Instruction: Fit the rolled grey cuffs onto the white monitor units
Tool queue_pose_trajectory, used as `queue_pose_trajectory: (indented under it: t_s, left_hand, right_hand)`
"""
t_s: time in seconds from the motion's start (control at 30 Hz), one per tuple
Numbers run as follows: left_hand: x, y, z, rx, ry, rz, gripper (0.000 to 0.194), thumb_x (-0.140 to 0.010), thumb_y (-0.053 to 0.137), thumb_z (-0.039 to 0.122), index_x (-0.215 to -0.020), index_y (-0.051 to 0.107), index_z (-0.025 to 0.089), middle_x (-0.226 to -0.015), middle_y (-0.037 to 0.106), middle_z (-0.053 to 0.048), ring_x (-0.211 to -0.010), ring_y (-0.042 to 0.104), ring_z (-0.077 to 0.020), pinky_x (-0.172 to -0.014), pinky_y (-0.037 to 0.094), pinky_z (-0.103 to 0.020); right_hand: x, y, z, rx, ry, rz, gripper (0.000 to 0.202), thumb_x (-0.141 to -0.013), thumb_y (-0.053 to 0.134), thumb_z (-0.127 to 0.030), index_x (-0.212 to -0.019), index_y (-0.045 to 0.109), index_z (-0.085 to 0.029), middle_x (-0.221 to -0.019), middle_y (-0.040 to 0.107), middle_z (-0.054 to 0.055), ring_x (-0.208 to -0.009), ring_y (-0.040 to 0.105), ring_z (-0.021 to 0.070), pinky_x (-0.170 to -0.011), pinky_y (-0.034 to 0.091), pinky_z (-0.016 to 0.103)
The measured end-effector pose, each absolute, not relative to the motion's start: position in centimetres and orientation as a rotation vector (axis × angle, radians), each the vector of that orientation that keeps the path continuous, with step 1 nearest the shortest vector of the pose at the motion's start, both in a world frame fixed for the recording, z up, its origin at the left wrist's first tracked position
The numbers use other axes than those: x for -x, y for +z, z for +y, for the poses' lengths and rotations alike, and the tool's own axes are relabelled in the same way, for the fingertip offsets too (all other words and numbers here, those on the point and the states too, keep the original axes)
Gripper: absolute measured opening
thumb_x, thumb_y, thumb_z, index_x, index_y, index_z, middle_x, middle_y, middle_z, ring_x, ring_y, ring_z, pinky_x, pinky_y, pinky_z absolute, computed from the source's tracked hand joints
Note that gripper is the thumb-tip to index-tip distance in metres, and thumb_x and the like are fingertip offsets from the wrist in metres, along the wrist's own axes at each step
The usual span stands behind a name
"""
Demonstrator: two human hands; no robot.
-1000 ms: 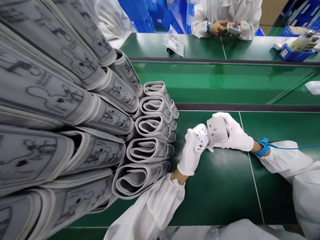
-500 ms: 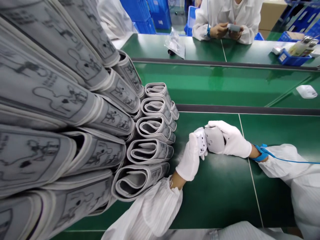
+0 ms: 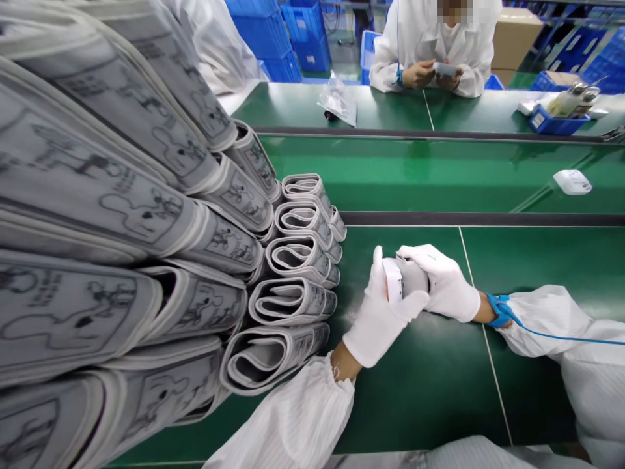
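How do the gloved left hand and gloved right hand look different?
The left hand holds the white piece; the right hand holds the grey piece. The right hand has a blue wristband; the left hand shows none. Both hands are gloved in white.

Gray piece, right side hidden

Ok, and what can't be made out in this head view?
Head view, now:
Gray cover: right end hidden by the right hand.
White casing: partly hidden by the left hand.
Folded printed mats: stack cut off by the left edge; small lettering blurred.
Co-worker's device: markings too small.
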State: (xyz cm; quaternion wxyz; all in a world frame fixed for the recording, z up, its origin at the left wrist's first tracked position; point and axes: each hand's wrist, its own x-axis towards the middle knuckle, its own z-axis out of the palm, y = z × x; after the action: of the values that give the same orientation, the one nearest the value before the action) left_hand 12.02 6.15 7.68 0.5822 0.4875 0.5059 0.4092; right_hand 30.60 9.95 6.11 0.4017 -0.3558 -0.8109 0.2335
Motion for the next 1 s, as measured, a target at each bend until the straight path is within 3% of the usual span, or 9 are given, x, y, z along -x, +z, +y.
queue_pose_trajectory:
  t_s: [0.07,0.2,0.3,0.43,0.53,0.63,0.77,0.9,1.0]
  left_hand:
    - [-12.1,7.9,6.4,-1.317,0.871,1.225,0.115,-0.072,0.090,0.041,-0.164,0.023,0.025,-0.155,0.049,-0.017,-0.151,0.041,-0.0391,-0.119,0.042,-0.053]
    - [-11.8,7.1,6.7,-1.503,0.901,1.180,0.099,-0.087,0.073,0.036,-0.166,0.015,0.026,-0.172,0.028,-0.019,-0.159,0.033,-0.0344,-0.128,0.029,-0.055]
    - [-11.5,6.3,6.7,-1.545,0.907,1.163,0.102,-0.087,0.075,0.038,-0.167,0.012,0.029,-0.175,0.024,-0.017,-0.161,0.028,-0.0352,-0.129,0.029,-0.056]
    - [-11.4,6.1,6.8,-1.547,0.849,1.165,0.115,-0.080,0.082,0.029,-0.168,0.008,0.035,-0.177,0.021,-0.013,-0.161,0.031,-0.0349,-0.128,0.034,-0.054]
    - [-11.5,5.9,6.8,-1.626,0.901,1.213,0.098,-0.088,0.069,0.020,-0.168,0.015,0.032,-0.176,0.026,-0.013,-0.159,0.036,-0.0317,-0.129,0.034,-0.051]
    - [-11.7,5.5,6.5,-1.735,0.937,1.297,0.082,-0.094,0.056,0.017,-0.168,0.021,0.024,-0.172,0.036,-0.017,-0.157,0.040,-0.0301,-0.128,0.036,-0.048]
    - [-11.7,5.4,6.2,-1.800,0.856,1.338,0.081,-0.097,0.055,0.023,-0.169,0.017,0.017,-0.162,0.048,-0.024,-0.145,0.056,-0.0326,-0.119,0.047,-0.046]
    - [-11.4,5.9,6.4,-1.773,0.790,1.334,0.079,-0.092,0.060,0.021,-0.165,0.030,0.018,-0.144,0.064,-0.023,-0.126,0.070,-0.0355,-0.107,0.054,-0.048]
    - [-11.5,6.2,6.8,-1.474,0.904,1.423,0.082,-0.078,0.071,0.012,-0.155,0.046,0.022,-0.127,0.074,-0.016,-0.113,0.073,-0.0358,-0.099,0.057,-0.048]
  right_hand:
    - [-30.7,5.9,10.3,0.906,0.596,-2.025,0.074,-0.081,0.086,-0.043,-0.147,0.057,-0.025,-0.135,0.065,0.014,-0.122,0.067,0.0328,-0.105,0.059,0.046]
    - [-30.9,6.1,10.7,0.942,0.593,-2.060,0.080,-0.075,0.084,-0.032,-0.150,0.055,-0.026,-0.131,0.064,0.012,-0.116,0.068,0.0315,-0.100,0.060,0.044]
    - [-30.9,6.1,10.5,0.992,0.622,-2.058,0.084,-0.072,0.085,-0.029,-0.151,0.054,-0.030,-0.129,0.063,0.011,-0.114,0.068,0.0320,-0.095,0.061,0.043]
    - [-30.7,5.5,10.5,1.008,0.669,-2.019,0.101,-0.063,0.097,-0.047,-0.152,0.054,-0.029,-0.125,0.062,0.011,-0.111,0.067,0.0339,-0.092,0.061,0.044]
    - [-30.7,5.2,10.9,1.065,0.722,-2.011,0.109,-0.062,0.098,-0.054,-0.155,0.050,-0.026,-0.120,0.062,0.011,-0.105,0.067,0.0324,-0.089,0.060,0.045]
    - [-31.0,5.5,11.4,1.079,0.778,-2.038,0.099,-0.068,0.093,-0.041,-0.155,0.049,-0.023,-0.118,0.062,0.011,-0.102,0.067,0.0305,-0.092,0.059,0.045]
    - [-31.7,6.3,11.7,1.044,0.792,-2.097,0.089,-0.066,0.088,-0.035,-0.147,0.055,-0.022,-0.119,0.064,0.010,-0.104,0.067,0.0313,-0.097,0.056,0.048]
    - [-32.0,6.6,11.7,1.034,0.908,-2.126,0.093,-0.065,0.089,-0.035,-0.149,0.054,-0.022,-0.122,0.064,0.011,-0.105,0.067,0.0313,-0.095,0.056,0.047]
    - [-31.9,6.7,11.5,0.918,1.005,-2.075,0.101,-0.069,0.092,-0.043,-0.157,0.048,-0.020,-0.135,0.063,0.014,-0.119,0.064,0.0344,-0.106,0.052,0.049]
